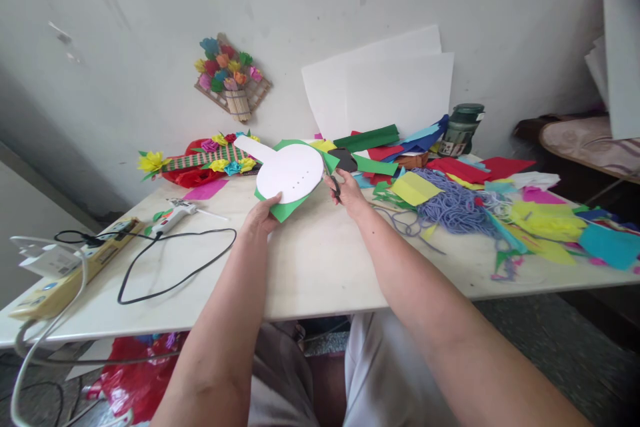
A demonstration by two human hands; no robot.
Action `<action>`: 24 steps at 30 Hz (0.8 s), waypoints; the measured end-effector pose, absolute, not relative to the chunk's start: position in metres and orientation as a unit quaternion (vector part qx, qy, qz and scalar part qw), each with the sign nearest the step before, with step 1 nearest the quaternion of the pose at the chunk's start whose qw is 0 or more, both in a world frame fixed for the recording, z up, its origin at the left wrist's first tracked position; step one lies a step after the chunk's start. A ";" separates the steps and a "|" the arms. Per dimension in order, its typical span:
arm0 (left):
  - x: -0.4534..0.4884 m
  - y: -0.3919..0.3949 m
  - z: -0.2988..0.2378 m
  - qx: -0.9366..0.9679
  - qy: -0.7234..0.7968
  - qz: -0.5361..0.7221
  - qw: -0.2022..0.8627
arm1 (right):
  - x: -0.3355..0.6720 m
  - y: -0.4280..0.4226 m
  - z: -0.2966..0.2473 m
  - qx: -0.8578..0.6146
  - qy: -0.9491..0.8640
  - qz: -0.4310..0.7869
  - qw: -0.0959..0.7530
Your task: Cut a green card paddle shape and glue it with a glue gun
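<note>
My left hand grips the lower left edge of a round white cutout with a straight handle-like strip at its upper left. A row of small dark dots runs along its lower right. Green paper lies behind the cutout and sticks out past its rim at several places. On the right, my right hand is closed around the dark handles of scissors. Their blades point up toward the green paper at the cutout's right edge; whether they touch it I cannot tell.
Left on the table are a glue gun, its looped black cord and a power strip. Paper flowers lie behind. To the right are purple yarn, coloured paper sheets and a dark green jar. White boards lean on the wall.
</note>
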State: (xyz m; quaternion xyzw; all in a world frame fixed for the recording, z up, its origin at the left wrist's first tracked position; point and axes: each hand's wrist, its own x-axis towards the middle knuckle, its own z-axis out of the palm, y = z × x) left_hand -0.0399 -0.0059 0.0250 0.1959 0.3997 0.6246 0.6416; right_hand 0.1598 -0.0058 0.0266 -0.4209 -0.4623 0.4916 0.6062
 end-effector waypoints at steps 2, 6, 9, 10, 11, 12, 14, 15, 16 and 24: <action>-0.040 -0.007 0.026 0.191 0.398 0.626 0.643 | 0.160 -0.006 0.027 -0.425 -0.465 0.484 0.607; -0.041 -0.007 0.027 0.187 0.391 0.629 0.645 | 0.159 -0.005 0.028 -0.433 -0.465 0.475 0.609; -0.043 -0.007 0.027 0.184 0.394 0.629 0.644 | 0.159 -0.004 0.027 -0.430 -0.474 0.467 0.610; -0.043 -0.006 0.027 0.183 0.395 0.630 0.643 | 0.159 -0.004 0.027 -0.430 -0.476 0.464 0.611; -0.044 -0.006 0.027 0.183 0.395 0.630 0.643 | 0.159 -0.004 0.027 -0.429 -0.478 0.463 0.611; -0.045 -0.006 0.027 0.182 0.396 0.630 0.643 | 0.159 -0.004 0.027 -0.428 -0.478 0.462 0.612; -0.045 -0.006 0.027 0.179 0.396 0.630 0.644 | 0.159 -0.005 0.027 -0.425 -0.478 0.465 0.612; -0.046 -0.007 0.028 0.178 0.395 0.630 0.645 | 0.159 -0.005 0.028 -0.423 -0.479 0.466 0.612; -0.046 -0.007 0.028 0.178 0.392 0.631 0.646 | 0.159 -0.006 0.028 -0.422 -0.479 0.467 0.611; -0.044 -0.008 0.030 0.182 0.380 0.650 0.632 | 0.155 -0.007 0.028 -0.424 -0.481 0.458 0.616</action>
